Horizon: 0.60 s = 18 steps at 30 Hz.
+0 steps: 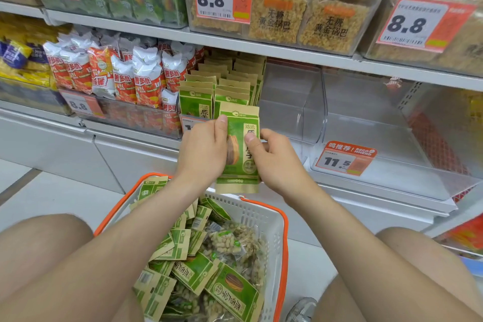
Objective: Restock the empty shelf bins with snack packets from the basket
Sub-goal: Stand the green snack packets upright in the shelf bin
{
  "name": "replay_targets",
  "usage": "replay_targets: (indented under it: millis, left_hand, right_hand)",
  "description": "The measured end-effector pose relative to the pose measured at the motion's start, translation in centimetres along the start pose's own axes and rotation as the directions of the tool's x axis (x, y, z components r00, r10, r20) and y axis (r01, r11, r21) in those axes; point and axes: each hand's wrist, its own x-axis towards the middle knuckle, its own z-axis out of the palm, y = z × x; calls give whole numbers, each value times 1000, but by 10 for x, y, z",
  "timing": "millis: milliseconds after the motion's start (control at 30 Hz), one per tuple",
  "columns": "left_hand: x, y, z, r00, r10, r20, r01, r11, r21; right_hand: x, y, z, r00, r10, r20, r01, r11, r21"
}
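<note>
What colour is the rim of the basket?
Orange rim on a white basket, clearest in the head view.

A green and tan packet of sunflower seeds stands upright. The fingers of the left hand pinch its left edge, and those of the right hand pinch its right edge. Just behind and above the fingers, rows of matching packets stand upright in a clear, nearly full bin. To the right of the fingers a narrow clear bin stands empty, with a wider empty bin touching its side. Below the fingers, a white basket with an orange rim holds a loose heap of packets lying at all angles, with clear bags of pale snacks among them.
</note>
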Motion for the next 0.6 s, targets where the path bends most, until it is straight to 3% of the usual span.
replay_targets:
  millis: [133,233,400,467,600]
  left_hand:
    - [11,7,0,993,86,83,-88,996,12]
    - [18,4,7,966,244,90,-258,941,217]
    - [29,12,26,858,474,198,-508,724,467]
    - [35,14,31,861,466,203,-496,684,535]
    - [52,12,38,902,397,168,-416,698,583]
  right_hand:
    - [14,-14,-26,948,-81,-308,30,985,-167]
    - [32,-17,-45,883,-83,-461,-16,978,-206]
    - [77,-19,-48,877,129,-463,-194,976,-95]
    - [95,-19,-44,878,172,-448,-250,961,-121]
    - [132,-7,-35,869,169,-465,-262,954,-143]
